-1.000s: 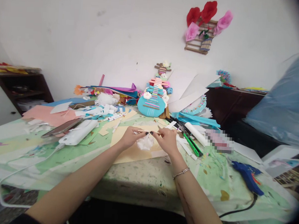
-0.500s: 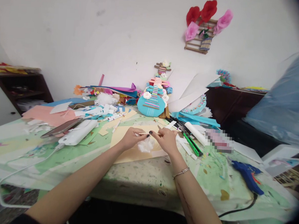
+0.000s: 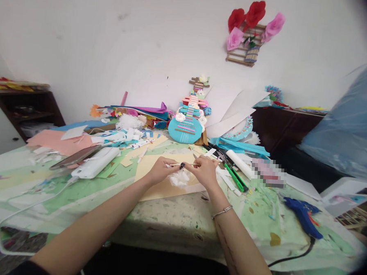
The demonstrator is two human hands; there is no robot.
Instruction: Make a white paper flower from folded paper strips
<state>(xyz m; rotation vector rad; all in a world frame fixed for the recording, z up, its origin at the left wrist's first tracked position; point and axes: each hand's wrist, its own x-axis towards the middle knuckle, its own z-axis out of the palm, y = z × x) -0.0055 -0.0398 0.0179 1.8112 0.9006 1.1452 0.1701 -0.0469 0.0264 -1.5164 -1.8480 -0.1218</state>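
A thin pale stick [image 3: 175, 165] runs level between my two hands, over the middle of a cream paper sheet [image 3: 148, 168]. My left hand [image 3: 161, 170] pinches its left part. From the other side my right hand [image 3: 205, 170] grips it, the thumbs meeting near the middle. Just beneath the fingers is a crumpled white piece, like tissue or soft paper [image 3: 179, 180]; whether it is attached to the stick I cannot tell. A small dark pointed tip shows by my right index finger, its source hidden.
Behind the sheet stands a blue paper guitar [image 3: 184, 131]. Green-handled cutters [image 3: 235, 177] and a white roll [image 3: 240, 164] lie to the right, with a blue glue gun [image 3: 304, 215] farther out. A white power bank [image 3: 96, 163] and paper scraps [image 3: 62, 142] lie left.
My fingers have shifted slightly on the stick, the thumbs now closer together. More of the stick shows by my right hand. The white piece has turned a little.
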